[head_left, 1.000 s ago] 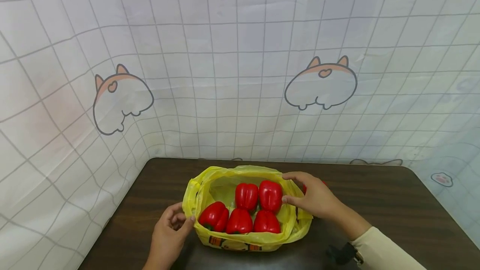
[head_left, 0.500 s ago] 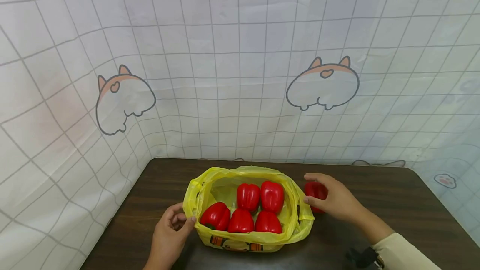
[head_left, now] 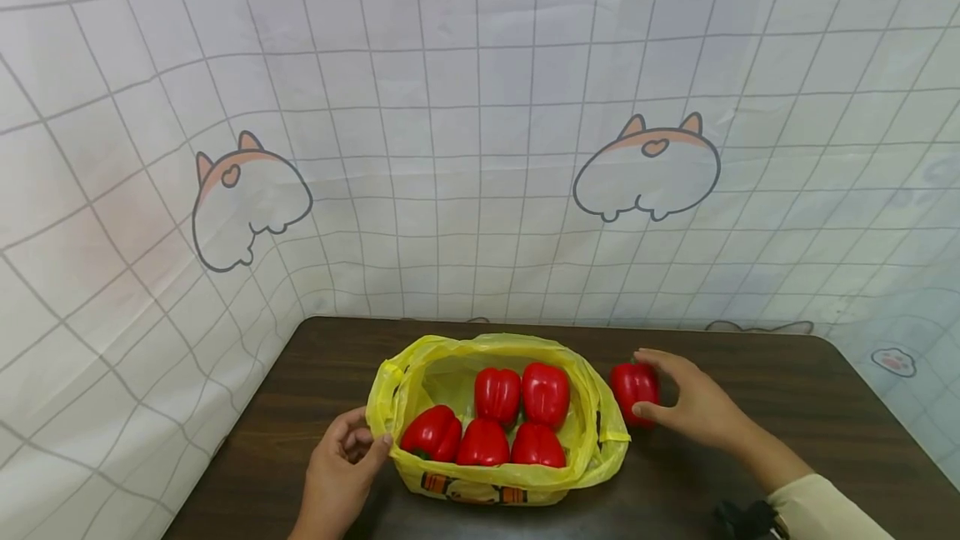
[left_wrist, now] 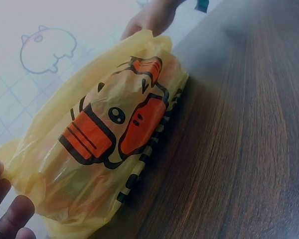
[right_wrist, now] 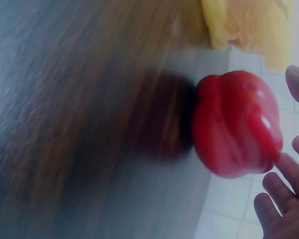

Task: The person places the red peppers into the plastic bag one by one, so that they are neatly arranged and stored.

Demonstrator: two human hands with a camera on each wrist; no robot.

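A yellow plastic bag (head_left: 611,440) stands with its mouth wide, several red bell peppers (head_left: 483,442) lying inside. My left hand (head_left: 337,469) pinches the bag's rim at its left end; the left wrist view shows thumb and fingers at a gathered corner of the bag (left_wrist: 45,174). Just right of the bag, one more red bell pepper (head_left: 630,386) rests on the table. Around that pepper's right side my right hand (head_left: 693,407) is spread, thumb in front and fingers behind. In the right wrist view a fingertip is at or very near the pepper (right_wrist: 234,124); I cannot tell whether it touches.
The dark wood-grain table (head_left: 780,407) carries the bag and peppers. A white grid-patterned cloth (head_left: 480,190) with cartoon dog drawings hangs behind and at the sides. An orange and black cartoon print (left_wrist: 117,117) covers the bag's front.
My right hand has moved right, from the bag's right rim to beside the loose pepper, which now shows more fully. My left hand stays at the bag's left end.
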